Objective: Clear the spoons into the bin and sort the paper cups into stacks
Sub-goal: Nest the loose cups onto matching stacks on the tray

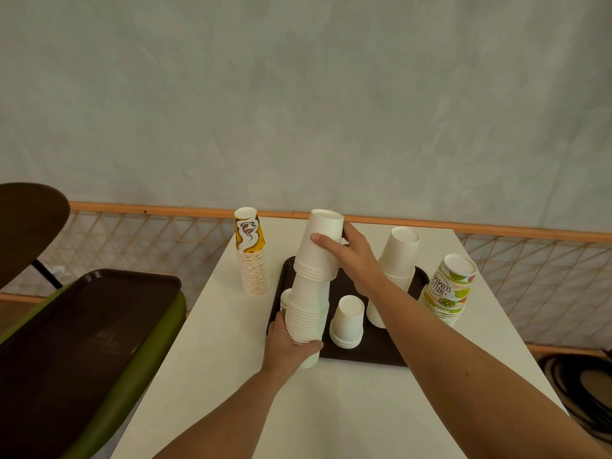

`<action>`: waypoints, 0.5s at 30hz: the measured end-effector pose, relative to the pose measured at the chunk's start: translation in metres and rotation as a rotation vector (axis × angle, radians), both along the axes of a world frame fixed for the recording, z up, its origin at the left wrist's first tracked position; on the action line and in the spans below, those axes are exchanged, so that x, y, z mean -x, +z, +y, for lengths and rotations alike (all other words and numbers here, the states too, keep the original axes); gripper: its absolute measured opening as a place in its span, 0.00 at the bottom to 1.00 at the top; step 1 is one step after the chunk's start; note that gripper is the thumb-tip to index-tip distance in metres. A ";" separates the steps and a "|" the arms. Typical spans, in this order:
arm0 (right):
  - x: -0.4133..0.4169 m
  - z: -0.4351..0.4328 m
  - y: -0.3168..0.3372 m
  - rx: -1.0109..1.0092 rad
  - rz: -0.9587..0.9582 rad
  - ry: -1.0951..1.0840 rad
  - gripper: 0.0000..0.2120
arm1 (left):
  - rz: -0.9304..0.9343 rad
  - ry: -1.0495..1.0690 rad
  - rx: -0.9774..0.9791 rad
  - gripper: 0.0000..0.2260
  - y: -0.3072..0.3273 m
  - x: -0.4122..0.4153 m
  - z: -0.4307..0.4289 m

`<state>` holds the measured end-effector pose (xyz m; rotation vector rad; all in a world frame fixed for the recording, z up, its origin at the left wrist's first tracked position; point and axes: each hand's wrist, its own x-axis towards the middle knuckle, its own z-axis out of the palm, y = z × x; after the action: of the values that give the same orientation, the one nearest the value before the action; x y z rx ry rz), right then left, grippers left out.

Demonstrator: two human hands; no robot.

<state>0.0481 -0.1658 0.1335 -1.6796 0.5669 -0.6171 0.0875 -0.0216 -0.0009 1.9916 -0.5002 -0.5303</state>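
One piece of print can be read: the top cup of the stack at the right edge of the worktop carries "HELLO SUMMER" in dark capitals among lime slices. The lettering is upside down because the cup is inverted. No other words can be read.

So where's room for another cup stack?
Bare: the white table on the near side of the dark tray, and the strip left of the tray, in front of the yellow cup stack. Crowded: the tray, full of white stacks; the lime-print stack takes the right edge.
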 end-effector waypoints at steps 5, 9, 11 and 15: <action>0.001 -0.012 0.015 -0.085 -0.155 -0.096 0.22 | 0.012 0.010 0.015 0.40 -0.005 -0.003 0.003; 0.009 -0.025 0.016 -0.097 -0.227 -0.212 0.22 | 0.023 0.023 0.036 0.38 -0.007 -0.006 0.005; 0.015 -0.028 0.006 -0.102 -0.208 -0.265 0.19 | 0.023 0.028 0.041 0.38 -0.006 -0.007 0.003; 0.028 -0.025 -0.031 -0.037 -0.054 -0.353 0.21 | 0.024 0.038 0.042 0.39 -0.002 -0.009 -0.002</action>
<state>0.0198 -0.1908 0.1030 -1.5342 0.8398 -0.8964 0.0961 -0.0235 -0.0032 1.9489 -0.4542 -0.5162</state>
